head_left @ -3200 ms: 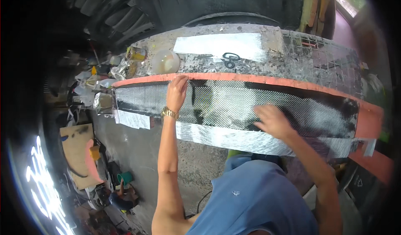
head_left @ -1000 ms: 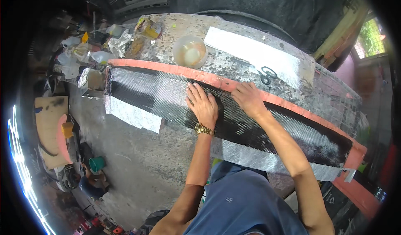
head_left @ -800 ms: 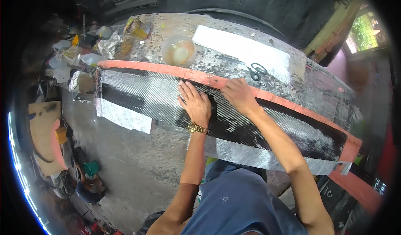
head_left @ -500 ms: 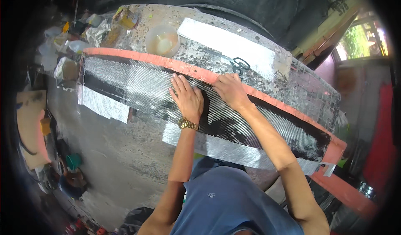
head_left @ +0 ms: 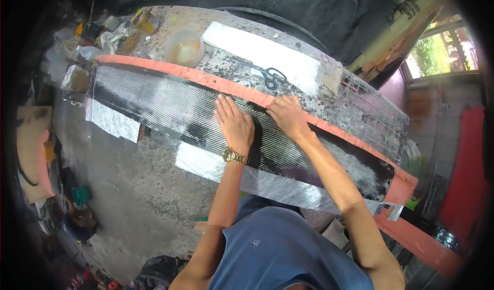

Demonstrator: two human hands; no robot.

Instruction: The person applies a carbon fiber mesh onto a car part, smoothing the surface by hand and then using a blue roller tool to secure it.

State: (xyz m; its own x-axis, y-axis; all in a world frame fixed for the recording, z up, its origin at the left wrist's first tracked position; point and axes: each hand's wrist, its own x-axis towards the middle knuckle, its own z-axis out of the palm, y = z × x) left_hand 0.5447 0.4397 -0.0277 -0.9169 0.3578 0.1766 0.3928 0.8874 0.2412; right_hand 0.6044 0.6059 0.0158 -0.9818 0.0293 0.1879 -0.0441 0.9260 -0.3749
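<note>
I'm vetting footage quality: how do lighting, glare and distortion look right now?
Head view: daylight glares through the window, and the white sheet looks washed out; head view: pale sheen streaks the black woven fabric; head view: the workbench looks bowed along its far edge, and the picture's rim darkens.

Dark letters and digits (head_left: 410,7) mark the beam (head_left: 395,31).

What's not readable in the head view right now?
Head view:
Woven cloth under the left hand: hidden by that hand.
Whether the right hand pinches the cloth: its knuckles cover the contact.
Contents of the translucent bowl: too blurred to identify.
What the far co-worker handles: too small and dark.
</note>
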